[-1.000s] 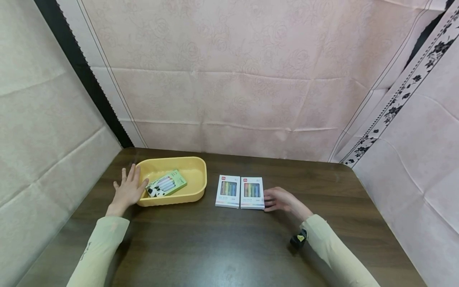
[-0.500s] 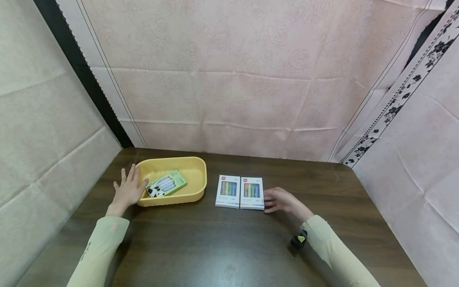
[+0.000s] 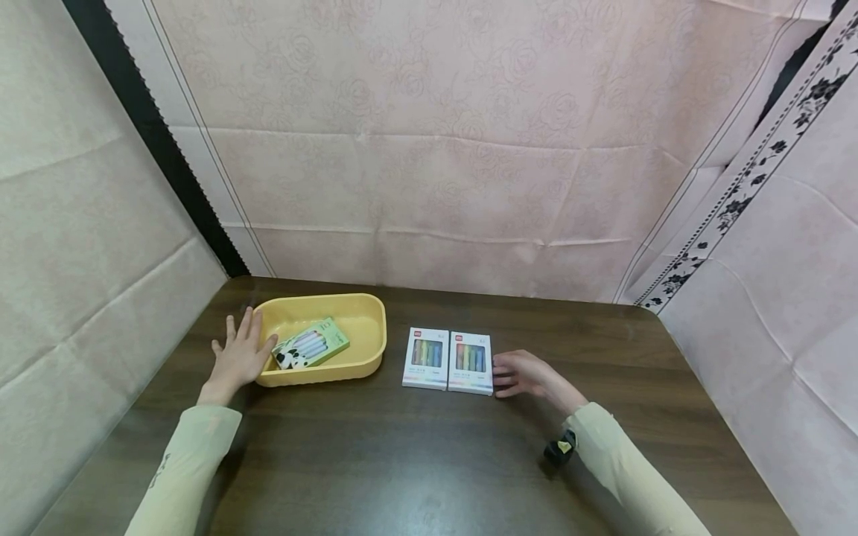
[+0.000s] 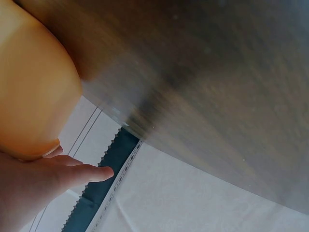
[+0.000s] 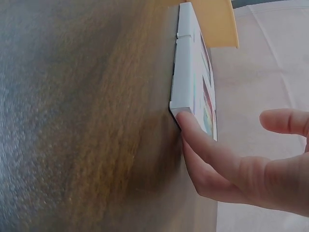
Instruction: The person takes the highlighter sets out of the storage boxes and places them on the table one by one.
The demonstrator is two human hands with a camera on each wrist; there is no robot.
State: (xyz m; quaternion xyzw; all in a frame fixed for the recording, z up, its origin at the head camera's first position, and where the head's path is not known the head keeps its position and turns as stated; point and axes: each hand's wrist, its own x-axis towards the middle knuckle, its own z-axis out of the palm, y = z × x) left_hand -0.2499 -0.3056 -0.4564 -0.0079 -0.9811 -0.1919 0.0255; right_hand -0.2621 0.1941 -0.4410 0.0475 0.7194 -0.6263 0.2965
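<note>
My left hand [image 3: 239,351] lies with fingers spread over the left end of a yellow plastic tray [image 3: 365,363]. Inside the tray is a green panda-print box [image 3: 311,343] with pale coloured sticks printed or showing on its front. Two flat white boxes lie side by side on the table, a left white box [image 3: 425,378] and a right white box [image 3: 471,380], each with a window onto coloured sticks. At the right box's outer side is my right hand [image 3: 526,374]. In the right wrist view a fingertip [image 5: 185,117] touches that box's end, with the thumb held away.
The dark wooden table [image 3: 375,461] has a rounded far right corner. Pale patterned cloth [image 3: 429,186] hangs behind it and at both sides. A black device [image 3: 559,448] is strapped at the right wrist.
The right white box has turned very slightly, its near end shifting a little left and toward the front. Both hands stay almost where they were.
</note>
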